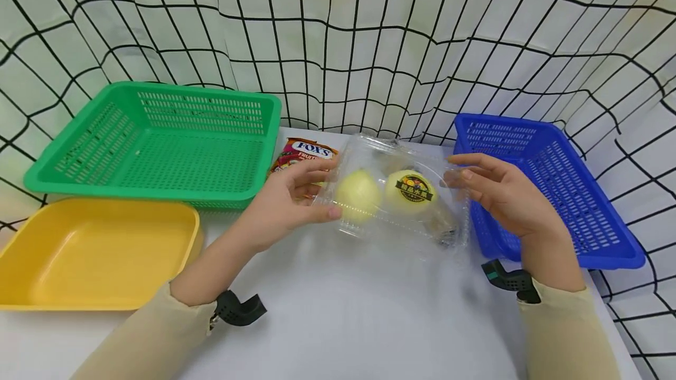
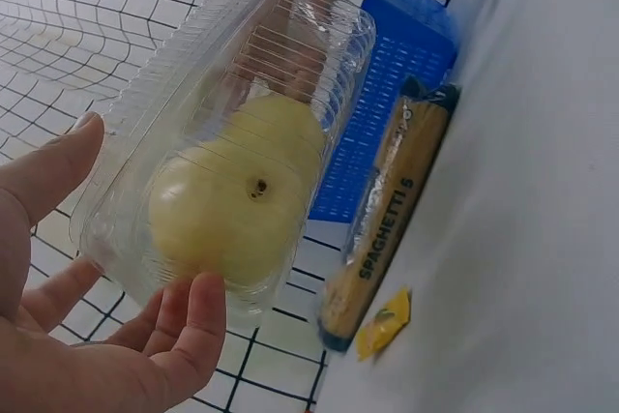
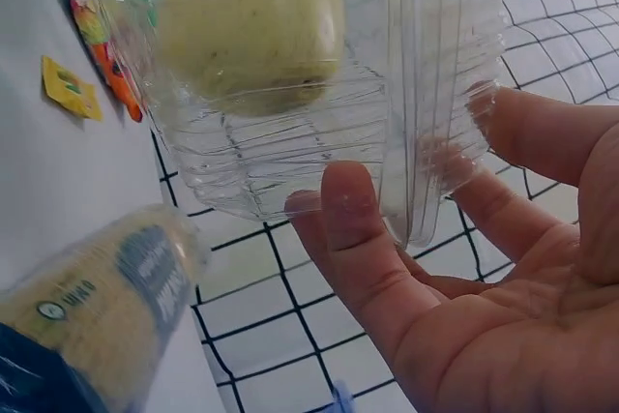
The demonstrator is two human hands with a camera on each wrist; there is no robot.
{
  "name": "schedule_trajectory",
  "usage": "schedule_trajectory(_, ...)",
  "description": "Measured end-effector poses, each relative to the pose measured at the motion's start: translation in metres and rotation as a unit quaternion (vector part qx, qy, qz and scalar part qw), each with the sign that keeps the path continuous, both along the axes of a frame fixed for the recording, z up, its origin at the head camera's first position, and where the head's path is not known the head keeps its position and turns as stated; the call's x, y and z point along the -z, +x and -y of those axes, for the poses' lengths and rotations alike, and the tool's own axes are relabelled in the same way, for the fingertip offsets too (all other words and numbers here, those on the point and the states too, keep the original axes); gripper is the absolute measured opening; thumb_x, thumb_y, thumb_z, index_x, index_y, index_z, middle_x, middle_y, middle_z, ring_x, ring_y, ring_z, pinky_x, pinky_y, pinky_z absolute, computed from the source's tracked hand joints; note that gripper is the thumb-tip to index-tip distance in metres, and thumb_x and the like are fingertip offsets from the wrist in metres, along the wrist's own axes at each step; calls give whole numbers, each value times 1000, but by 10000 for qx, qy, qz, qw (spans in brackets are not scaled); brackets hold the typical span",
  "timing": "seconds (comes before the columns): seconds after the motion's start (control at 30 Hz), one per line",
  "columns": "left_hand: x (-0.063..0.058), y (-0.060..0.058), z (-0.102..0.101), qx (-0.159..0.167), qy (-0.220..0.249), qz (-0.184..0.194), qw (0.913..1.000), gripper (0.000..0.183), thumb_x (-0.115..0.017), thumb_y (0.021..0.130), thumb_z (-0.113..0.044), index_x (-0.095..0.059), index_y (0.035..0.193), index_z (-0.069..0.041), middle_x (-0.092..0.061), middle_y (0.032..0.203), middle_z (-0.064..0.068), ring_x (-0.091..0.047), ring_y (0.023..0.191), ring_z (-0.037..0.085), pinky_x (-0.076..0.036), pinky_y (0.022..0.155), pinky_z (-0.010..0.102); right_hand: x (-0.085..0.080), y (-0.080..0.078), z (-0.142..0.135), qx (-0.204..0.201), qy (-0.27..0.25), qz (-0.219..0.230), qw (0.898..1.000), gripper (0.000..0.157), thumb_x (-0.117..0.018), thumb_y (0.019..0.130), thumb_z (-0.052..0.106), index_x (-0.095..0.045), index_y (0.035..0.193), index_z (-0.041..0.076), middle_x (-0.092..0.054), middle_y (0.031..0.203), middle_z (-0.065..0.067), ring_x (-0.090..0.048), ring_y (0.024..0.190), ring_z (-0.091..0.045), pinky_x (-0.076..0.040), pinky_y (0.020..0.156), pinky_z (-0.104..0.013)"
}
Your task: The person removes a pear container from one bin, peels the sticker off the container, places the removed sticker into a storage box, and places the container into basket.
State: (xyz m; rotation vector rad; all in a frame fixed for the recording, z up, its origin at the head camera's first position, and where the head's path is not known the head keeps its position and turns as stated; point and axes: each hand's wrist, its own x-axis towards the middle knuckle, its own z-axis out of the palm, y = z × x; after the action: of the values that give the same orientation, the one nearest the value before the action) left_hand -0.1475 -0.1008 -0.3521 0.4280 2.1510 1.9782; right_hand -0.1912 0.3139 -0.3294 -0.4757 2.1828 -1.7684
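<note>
Both hands hold a clear plastic clamshell box (image 1: 454, 207) above the table, slightly tilted. Inside it lie two pale yellow round fruits, one (image 1: 358, 195) at the left and another (image 1: 396, 198) under a black-and-gold label (image 1: 414, 188) on the lid. My left hand (image 1: 285, 198) grips the box's left end, thumb on the near side and fingers around the far side. At the opposite end, my right hand (image 1: 514, 198) has thumb and fingers on either side of the ridged edge, as the right wrist view shows. A spaghetti pack (image 2: 397, 200) lies below the box.
A green basket (image 1: 206, 163) stands back left, with a yellow tub (image 1: 105, 251) in front of it. To the right is a blue basket (image 1: 560, 192). Behind my left fingers lies a Fox's candy bag (image 1: 308, 148). A small yellow wrapper (image 2: 385, 324) sits near the spaghetti. Black netting surrounds the table.
</note>
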Motion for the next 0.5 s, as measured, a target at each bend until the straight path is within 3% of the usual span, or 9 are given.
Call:
schedule_trajectory(0.2, 13, 13, 16, 70, -90, 156, 9998, 82, -96, 86, -10, -57, 158, -20, -61, 150, 8, -61, 128, 34, -62, 98, 37, 7, 0, 14, -91, 614, 44, 9981, 44, -59, 115, 23, -56, 158, 11, -65, 148, -17, -65, 132, -25, -52, 109, -28)
schedule_trajectory(0.4, 26, 29, 26, -73, -263, 301, 9992, 82, -97, 85, -12, -58, 157, -18, -60, 149, 11, -62, 126, 34, -61, 97, 33, 15, 2, 31, -48, 926, 230, 9954, 50, -63, 114, 29, -56, 158, 8, -65, 146, -18, -64, 131, -29, -46, 116, -50)
schedule_trajectory(0.5, 32, 37, 31, -129, -330, 309, 9989, 81, -97, 86, -14, -58, 157, -18, -60, 149, 12, -62, 126, 34, -61, 98, 31, 21, 0, 41, -37, 1008, 281, 9945, 46, -63, 114, 27, -59, 156, 7, -63, 147, -19, -62, 133, -32, -50, 111, -50)
